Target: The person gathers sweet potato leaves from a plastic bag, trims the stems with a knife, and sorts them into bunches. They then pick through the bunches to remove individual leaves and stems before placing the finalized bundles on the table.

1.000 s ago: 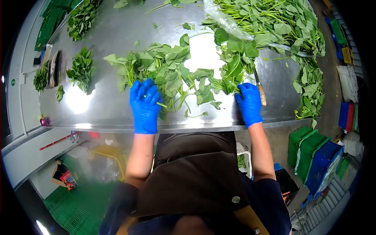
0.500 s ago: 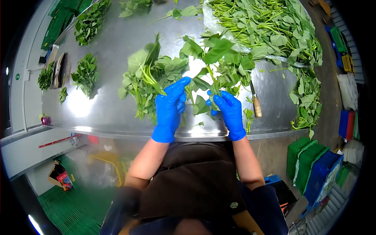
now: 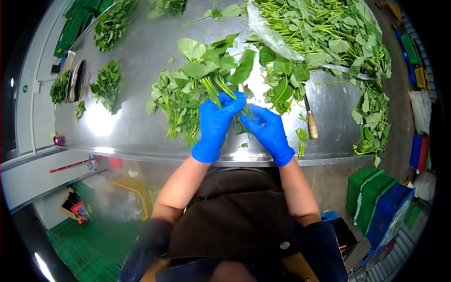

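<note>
Blue gloves cover both hands above a steel counter, close to its near edge. The left hand grips a bunch, its fingers pinching the pale green stems while the leaves fan out toward the far side of the counter. The right hand is just beside it, fingers bent toward the left fingertips and a leafy stem between the two; whether those fingers pinch that stem, the view does not settle.

Beyond and to the left of the left hand, a pile of leafy stems lies on the counter, partly behind the bunch. More sprigs lie past the right hand, and a knife with a wooden handle rests to their right, near a small scrap of greenery. At the far right, a large heap of stems and leaves spreads out, with clear plastic along its left border. Another tied-looking cluster sits well apart on the left, upright leaves facing away.
</note>
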The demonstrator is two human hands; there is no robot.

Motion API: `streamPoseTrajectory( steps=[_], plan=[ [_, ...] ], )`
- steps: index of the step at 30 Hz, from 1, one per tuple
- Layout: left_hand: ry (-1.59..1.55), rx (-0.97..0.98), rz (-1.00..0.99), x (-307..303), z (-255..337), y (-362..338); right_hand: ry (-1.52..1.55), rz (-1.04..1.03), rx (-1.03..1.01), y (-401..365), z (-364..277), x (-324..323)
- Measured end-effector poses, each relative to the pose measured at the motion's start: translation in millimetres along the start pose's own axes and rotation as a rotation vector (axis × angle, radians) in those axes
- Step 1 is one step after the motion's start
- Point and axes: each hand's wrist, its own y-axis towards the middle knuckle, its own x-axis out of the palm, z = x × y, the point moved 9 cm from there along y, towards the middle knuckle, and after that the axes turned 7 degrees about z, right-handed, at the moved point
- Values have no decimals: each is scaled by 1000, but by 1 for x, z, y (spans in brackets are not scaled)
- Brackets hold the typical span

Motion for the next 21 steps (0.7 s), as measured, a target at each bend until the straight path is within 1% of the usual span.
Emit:
streamPoseTrajectory(
  steps=[1,2,4,5,8,9,10,12,15,16,18,21],
  plan=[
    [-4,18,0,2,2,-2,131,79,2,3,-13,-4],
    [-8,35,-1,3,3,-3,235,110,30,4,-10,-4],
    [9,11,41,0,0,-3,439,175,89,3,-2,-4],
    [17,0,61,-1,-2,-3,551,154,199,2,3,2],
    [-72,-102,89,-14,-7,2,664,303,231,6,25,-6],
    [-128,-90,109,-22,-4,5,397,359,27,14,25,-25],
    [-152,-115,102,-34,-4,11,739,490,276,15,59,-31],
    [-164,-95,16,-42,2,14,908,505,453,20,74,-45],
    [-190,-66,-58,-40,6,13,991,-59,711,17,60,-7],
    [-170,-52,-84,-37,7,13,861,-194,698,13,45,5],
    [-129,-31,-135,-32,6,12,679,-334,486,5,3,26],
    [-105,-58,-78,-44,1,17,353,-527,216,-1,-8,32]
  ],
)
